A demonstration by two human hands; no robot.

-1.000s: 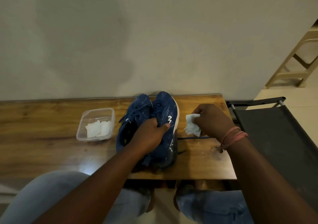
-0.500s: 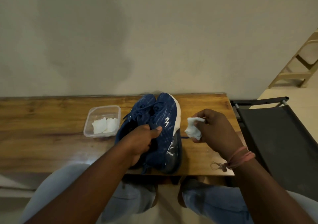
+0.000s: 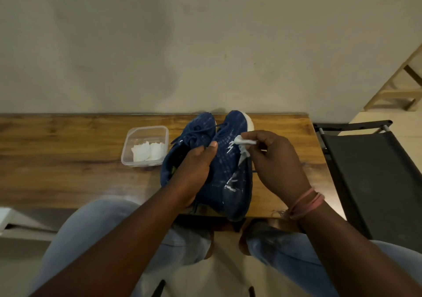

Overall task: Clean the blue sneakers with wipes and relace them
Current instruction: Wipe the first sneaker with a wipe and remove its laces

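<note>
Two blue sneakers stand side by side on the wooden table, toes toward the wall; the left hand has its grip clenched round the collar of the right sneaker, thumb lying up along its top, with the left sneaker just beside it. The right hand pinches a crumpled white wipe between its fingertips, against that shoe's outer side by the white logo (its tail hangs down the upper). A clear plastic container holding folded wipes sits just left of the pair.

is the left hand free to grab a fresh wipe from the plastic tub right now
Probably not yet: the left hand grips the right-hand sneaker, so it is occupied. The path itself looks open, since the lidless tub sits just left of the shoes with its wipes exposed.
</note>
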